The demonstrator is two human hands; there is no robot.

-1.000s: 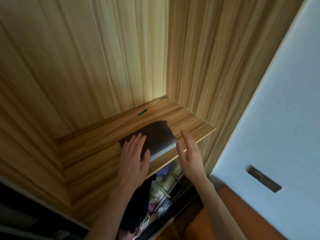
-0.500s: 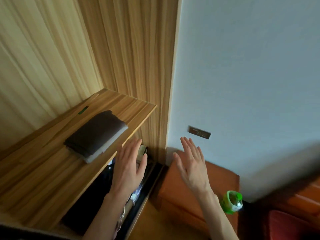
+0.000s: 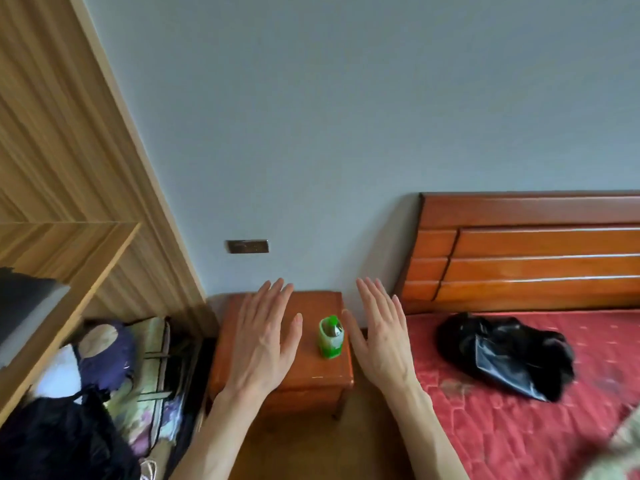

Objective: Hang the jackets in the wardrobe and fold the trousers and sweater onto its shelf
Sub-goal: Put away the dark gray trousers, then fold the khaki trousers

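Grey wall (image 3: 346, 116) behind; wood-grain wardrobe (image 3: 52, 133) at left, dark folded garment (image 3: 24, 299) on its shelf (image 3: 86, 251), quilted bags (image 3: 149, 358) below. Glossy black jacket (image 3: 502, 355) crumpled on red bed (image 3: 519, 427). Left hand (image 3: 263, 341), right hand (image 3: 381, 337): flat, fingers straight, empty, above nightstand (image 3: 311, 368) with green bottle (image 3: 331, 337).
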